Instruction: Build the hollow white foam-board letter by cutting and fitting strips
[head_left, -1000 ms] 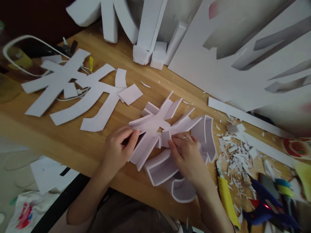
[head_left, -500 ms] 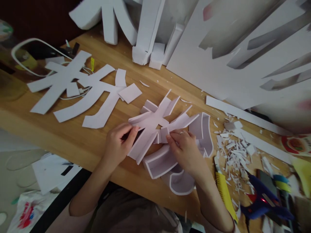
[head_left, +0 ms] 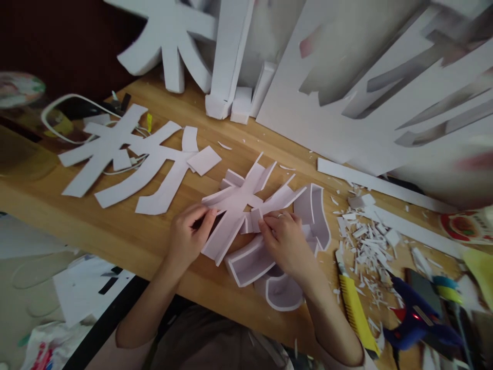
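A white foam-board character (head_left: 243, 196) with thin upright walls along its strokes lies on the wooden table in front of me. My left hand (head_left: 188, 234) pinches the tip of its left stroke between thumb and fingers. Thumb and forefinger of my right hand (head_left: 287, 241), which wears a ring, close on the board by a short wall piece near the centre; whether that piece is loose, I cannot tell. Deeper curved walls (head_left: 250, 262) of the same lettering stand below and right of the right hand, partly hidden by it.
Flat white cut-out strokes (head_left: 154, 164) and a white cable lie left. A yellow utility knife (head_left: 354, 308), foam scraps (head_left: 365, 234) and a blue glue gun (head_left: 418, 316) with a lit red light lie right. Large finished white letters (head_left: 173, 51) and a cut sheet (head_left: 292, 123) stand behind.
The camera view has tilted and shifted slightly, so the whole scene sits a little lower. Both hands keep the same grip on the foam-board character.
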Available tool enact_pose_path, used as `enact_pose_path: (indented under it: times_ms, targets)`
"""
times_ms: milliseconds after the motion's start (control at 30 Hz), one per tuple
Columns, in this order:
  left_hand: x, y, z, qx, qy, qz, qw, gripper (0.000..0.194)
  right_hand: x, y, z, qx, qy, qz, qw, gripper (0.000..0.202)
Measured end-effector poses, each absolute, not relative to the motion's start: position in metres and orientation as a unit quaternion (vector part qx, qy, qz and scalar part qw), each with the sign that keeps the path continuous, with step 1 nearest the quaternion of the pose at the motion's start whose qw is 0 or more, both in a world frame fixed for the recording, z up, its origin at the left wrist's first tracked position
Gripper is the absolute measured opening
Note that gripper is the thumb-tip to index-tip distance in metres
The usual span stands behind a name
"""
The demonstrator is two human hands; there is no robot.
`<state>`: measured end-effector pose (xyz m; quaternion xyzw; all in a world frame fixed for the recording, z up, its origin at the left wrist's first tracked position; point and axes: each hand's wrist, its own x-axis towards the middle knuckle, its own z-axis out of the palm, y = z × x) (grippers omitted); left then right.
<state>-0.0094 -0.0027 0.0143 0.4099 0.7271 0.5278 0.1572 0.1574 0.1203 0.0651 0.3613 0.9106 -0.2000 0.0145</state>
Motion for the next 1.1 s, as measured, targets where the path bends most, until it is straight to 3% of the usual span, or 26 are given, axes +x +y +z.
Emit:
enact_pose_path:
  times_ms: [233,400,500,600,733,867,967,1100]
  targets:
    - [-0.008,-0.002,0.007,0.408,0.732,0.532,0.124,0.030,0.157,0.122,0.063,0.347,0.921,-0.172,-0.049,0.037]
    - [0.002,-0.018,0.039,0.380,0.747,0.545,0.013,0.021,0.176,0.116,0.091,0.336,0.909,-0.149,-0.194,0.030]
    - [0.023,-0.030,0.078,0.373,0.705,0.596,0.090,0.024,0.201,0.097,0.117,0.242,0.919,-0.099,-0.296,0.024]
    - [0.051,-0.033,0.110,0.476,0.649,0.575,0.147,0.038,0.227,0.074,0.135,0.169,0.929,-0.034,-0.327,0.026]
    - [0.081,-0.027,0.123,0.570,0.613,0.524,0.157,0.016,0.257,0.054,0.136,0.171,0.920,0.001,-0.354,0.026]
    - [0.106,-0.019,0.119,0.673,0.559,0.458,0.156,0.018,0.286,0.042,0.125,0.223,0.897,-0.034,-0.380,0.016]
    - [0.129,-0.012,0.106,0.731,0.520,0.412,0.161,0.022,0.312,0.036,0.104,0.301,0.859,-0.105,-0.402,0.022]
    - [0.158,-0.002,0.080,0.754,0.515,0.399,0.083,0.017,0.351,0.034,0.056,0.558,0.747,-0.055,-0.358,0.029]
